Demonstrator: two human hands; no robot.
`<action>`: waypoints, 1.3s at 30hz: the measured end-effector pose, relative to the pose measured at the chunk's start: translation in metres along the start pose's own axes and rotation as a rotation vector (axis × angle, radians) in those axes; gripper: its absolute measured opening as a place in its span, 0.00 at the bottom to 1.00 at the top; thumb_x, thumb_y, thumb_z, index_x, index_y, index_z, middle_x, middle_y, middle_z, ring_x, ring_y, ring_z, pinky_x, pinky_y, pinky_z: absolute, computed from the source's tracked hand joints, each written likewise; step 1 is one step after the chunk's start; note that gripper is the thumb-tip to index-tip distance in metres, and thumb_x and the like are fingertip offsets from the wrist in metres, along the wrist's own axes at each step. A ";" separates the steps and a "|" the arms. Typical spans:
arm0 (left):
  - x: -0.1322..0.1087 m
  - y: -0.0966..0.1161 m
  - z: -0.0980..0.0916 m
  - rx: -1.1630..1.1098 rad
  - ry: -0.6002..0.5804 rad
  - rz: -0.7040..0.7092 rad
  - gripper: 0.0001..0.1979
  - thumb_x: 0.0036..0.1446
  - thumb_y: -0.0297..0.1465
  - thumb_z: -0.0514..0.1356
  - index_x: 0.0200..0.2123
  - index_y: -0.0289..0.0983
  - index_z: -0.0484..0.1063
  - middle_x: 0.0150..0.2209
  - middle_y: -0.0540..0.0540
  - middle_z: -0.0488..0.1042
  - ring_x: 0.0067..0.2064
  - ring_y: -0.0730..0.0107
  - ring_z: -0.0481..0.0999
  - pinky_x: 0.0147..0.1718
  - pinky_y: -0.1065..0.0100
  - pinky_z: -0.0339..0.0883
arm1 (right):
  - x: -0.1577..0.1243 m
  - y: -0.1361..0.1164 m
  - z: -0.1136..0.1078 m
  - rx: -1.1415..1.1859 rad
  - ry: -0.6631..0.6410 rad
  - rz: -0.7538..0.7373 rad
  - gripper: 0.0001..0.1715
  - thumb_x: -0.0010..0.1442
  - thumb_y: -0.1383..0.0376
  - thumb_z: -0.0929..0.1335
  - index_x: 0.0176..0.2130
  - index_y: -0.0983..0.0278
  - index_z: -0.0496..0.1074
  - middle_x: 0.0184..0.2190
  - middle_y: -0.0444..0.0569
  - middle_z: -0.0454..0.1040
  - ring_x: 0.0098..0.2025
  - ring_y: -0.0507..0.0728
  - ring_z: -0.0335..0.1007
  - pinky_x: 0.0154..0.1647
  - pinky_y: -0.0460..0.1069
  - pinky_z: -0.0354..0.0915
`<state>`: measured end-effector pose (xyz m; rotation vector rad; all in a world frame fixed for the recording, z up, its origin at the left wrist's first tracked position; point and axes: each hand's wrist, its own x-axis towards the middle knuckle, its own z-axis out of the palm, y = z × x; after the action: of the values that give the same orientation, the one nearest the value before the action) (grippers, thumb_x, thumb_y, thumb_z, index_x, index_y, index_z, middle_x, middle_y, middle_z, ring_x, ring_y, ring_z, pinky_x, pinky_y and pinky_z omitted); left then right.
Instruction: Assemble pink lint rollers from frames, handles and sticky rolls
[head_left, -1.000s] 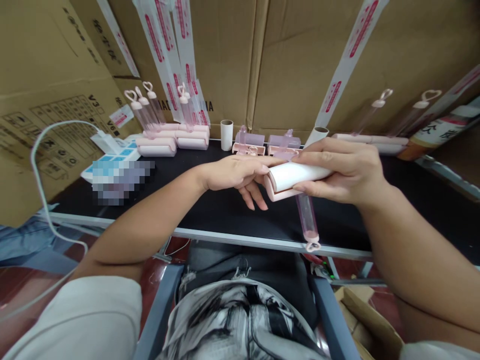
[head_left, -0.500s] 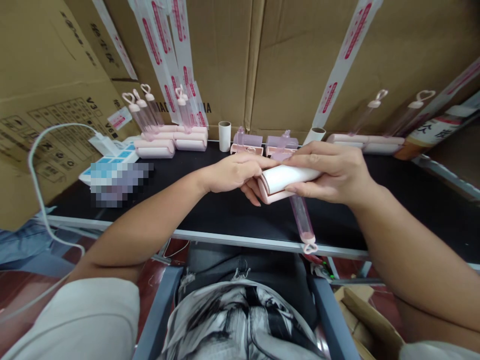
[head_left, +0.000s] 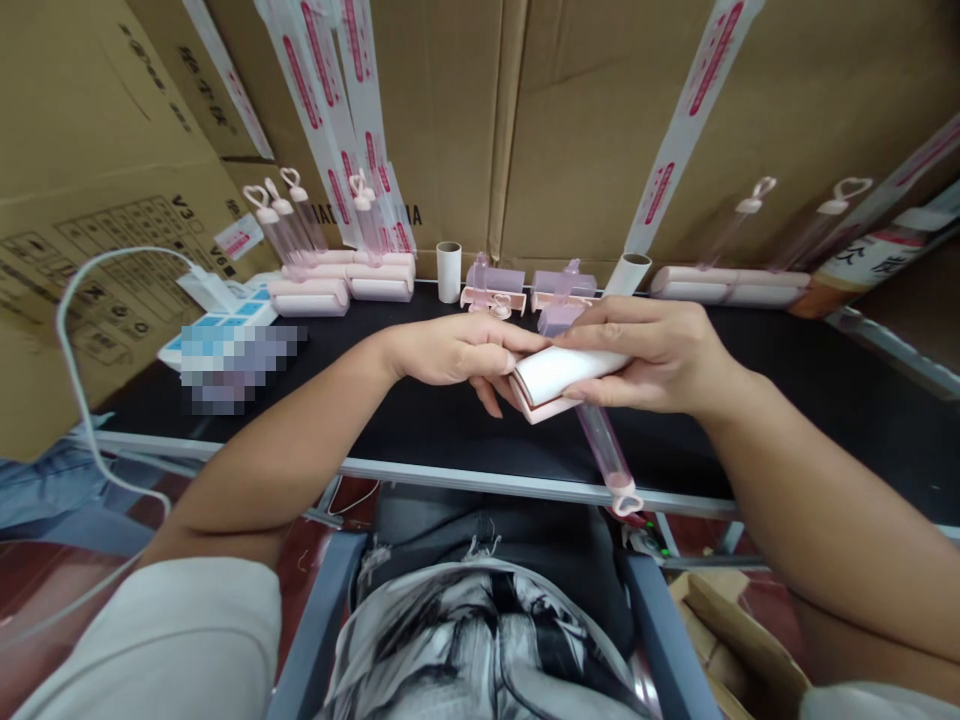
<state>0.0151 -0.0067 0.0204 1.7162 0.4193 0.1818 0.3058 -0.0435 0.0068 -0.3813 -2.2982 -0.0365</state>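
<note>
Between my hands is a pink lint roller with a white paper roll [head_left: 566,372] in its head. Its clear handle [head_left: 604,452], ending in a heart-shaped loop, points toward me over the table's front edge. My left hand [head_left: 469,352] grips the left end of the head, the thumb near the roll's end and some fingers underneath. My right hand [head_left: 649,350] is closed over the right part of the roll, thumb in front and fingers behind. A pink edge of the casing [head_left: 551,408] shows below the roll. The right end of the head is hidden by my right hand.
Finished-looking lint rollers stand at the back left [head_left: 382,275] and back right [head_left: 731,283]. Opened pink roller heads [head_left: 491,298] and white paper cores [head_left: 449,272] stand along the back. A power strip [head_left: 217,335] with a white cable lies left. Cardboard [head_left: 592,120] walls the rear.
The lint roller has moved slightly toward me and its left end has dipped a little. Both hands moved with it, still holding it; the handle's loop swung slightly right.
</note>
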 end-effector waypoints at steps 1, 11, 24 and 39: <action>0.000 0.000 0.000 0.029 -0.002 0.005 0.32 0.64 0.35 0.69 0.71 0.39 0.75 0.54 0.35 0.88 0.50 0.54 0.91 0.41 0.63 0.88 | 0.000 0.000 0.000 0.002 -0.002 -0.014 0.21 0.65 0.54 0.81 0.56 0.54 0.87 0.41 0.52 0.86 0.37 0.60 0.83 0.37 0.53 0.79; 0.005 0.005 0.016 -0.019 0.243 0.135 0.30 0.64 0.28 0.64 0.70 0.38 0.77 0.52 0.39 0.88 0.47 0.56 0.91 0.43 0.61 0.88 | -0.004 0.002 -0.011 -0.053 0.174 0.054 0.23 0.63 0.52 0.81 0.57 0.48 0.87 0.43 0.51 0.87 0.37 0.62 0.83 0.36 0.57 0.80; 0.010 -0.002 0.013 0.018 0.286 0.202 0.36 0.57 0.58 0.74 0.52 0.33 0.86 0.42 0.37 0.89 0.42 0.58 0.91 0.32 0.71 0.83 | 0.000 0.010 -0.006 0.195 0.152 0.157 0.23 0.59 0.43 0.82 0.47 0.52 0.90 0.37 0.49 0.88 0.35 0.61 0.84 0.37 0.55 0.79; 0.014 -0.004 0.022 0.304 0.257 0.345 0.32 0.70 0.64 0.56 0.41 0.38 0.67 0.29 0.46 0.78 0.28 0.69 0.82 0.24 0.72 0.73 | -0.004 0.027 0.017 0.580 0.164 0.385 0.32 0.55 0.36 0.81 0.38 0.60 0.90 0.31 0.51 0.85 0.28 0.57 0.77 0.27 0.50 0.71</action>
<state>0.0354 -0.0210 0.0107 2.0675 0.3467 0.6203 0.3033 -0.0162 -0.0103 -0.4824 -1.9279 0.7440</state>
